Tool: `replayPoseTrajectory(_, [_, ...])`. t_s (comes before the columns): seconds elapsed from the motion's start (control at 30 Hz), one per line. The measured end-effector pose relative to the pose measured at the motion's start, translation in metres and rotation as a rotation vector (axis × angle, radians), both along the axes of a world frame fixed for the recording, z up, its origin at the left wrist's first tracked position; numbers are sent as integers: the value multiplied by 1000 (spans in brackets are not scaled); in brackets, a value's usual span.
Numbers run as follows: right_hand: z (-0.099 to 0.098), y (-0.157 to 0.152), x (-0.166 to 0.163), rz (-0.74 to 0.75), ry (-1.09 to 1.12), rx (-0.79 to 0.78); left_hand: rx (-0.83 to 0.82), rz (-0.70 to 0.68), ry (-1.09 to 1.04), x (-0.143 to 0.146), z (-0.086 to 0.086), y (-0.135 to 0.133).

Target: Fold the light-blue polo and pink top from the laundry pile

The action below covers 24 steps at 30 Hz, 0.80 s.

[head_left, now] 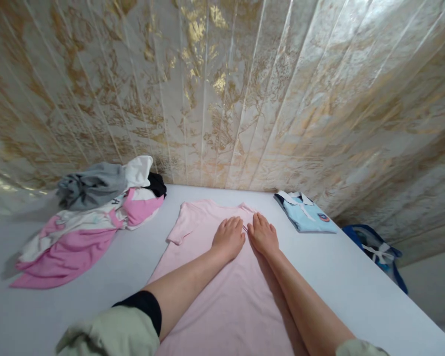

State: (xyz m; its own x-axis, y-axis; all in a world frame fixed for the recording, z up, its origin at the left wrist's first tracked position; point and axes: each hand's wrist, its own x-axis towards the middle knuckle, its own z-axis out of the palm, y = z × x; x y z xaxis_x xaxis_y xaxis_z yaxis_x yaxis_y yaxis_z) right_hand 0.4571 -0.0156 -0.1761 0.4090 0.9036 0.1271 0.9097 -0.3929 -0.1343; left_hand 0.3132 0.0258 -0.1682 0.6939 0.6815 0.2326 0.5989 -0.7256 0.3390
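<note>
1. In the upper left of the frame, a loose heap of grey, white, black and pink garments [92,212] lies on the plain white table top [40,306]. It is well apart from both hands, and I judge it far enough off not to get in the way.
2. In the centre, the pale pink short-sleeved cotton T-shirt [237,306] lies spread flat. Its collar end points toward the wall and its hem toward the bottom of the frame. One sleeve shows at its left edge.
3. The left hand [229,237] rests palm down on the shirt's upper chest. Its fingers are straight and close together, pinching nothing.
4. The right hand [263,235] lies flat just beside it, its fingers straight and slightly fanned, gripping nothing.
5. This looks like smoothing. It would go best with flat palms, light even pressure and strokes from the middle outward, so that creases run off the edges instead of bunching. The shirt's right sleeve cannot be made out and deserves a check.
6. At centre right, a folded light-blue polo shirt with a white collar [306,212] sits apart from the pink shirt.
</note>
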Motion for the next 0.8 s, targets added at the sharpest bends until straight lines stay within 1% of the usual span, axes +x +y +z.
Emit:
replayPoseTrajectory(0.1, [2, 4, -5, -81, 27, -13, -40, 10, 63, -2, -2, 0])
replayPoseTrajectory(0.13, [3, 5, -4, -91, 39, -12, -44, 10, 74, -4, -2, 1])
replayPoseTrajectory(0.2, [8, 6, 4, -65, 66, 8, -35, 5, 77, -6, -3, 2])
replayPoseTrajectory(0.27, [15, 5, 21, -49, 89, 65, -23, -9, 63, -8, -4, 3])
replayPoseTrajectory(0.37, [31, 1, 54, -80, 105, 142, -15, -15, 45, -9, -6, 4])
replayPoseTrajectory(0.47, [44, 5, 74, -45, 106, 118, -8, 1, 35, -8, -8, 4])
replayPoseTrajectory(0.53, [47, 14, 76, -5, 99, 92, -1, 8, 28, -8, -9, 4])
replayPoseTrajectory(0.67, [46, 33, 68, 37, 75, 47, 3, 8, 27, -8, -8, 4])
replayPoseTrajectory(0.8, [45, 40, 65, 50, 51, -2, -8, 2, 27, -8, -7, 4])
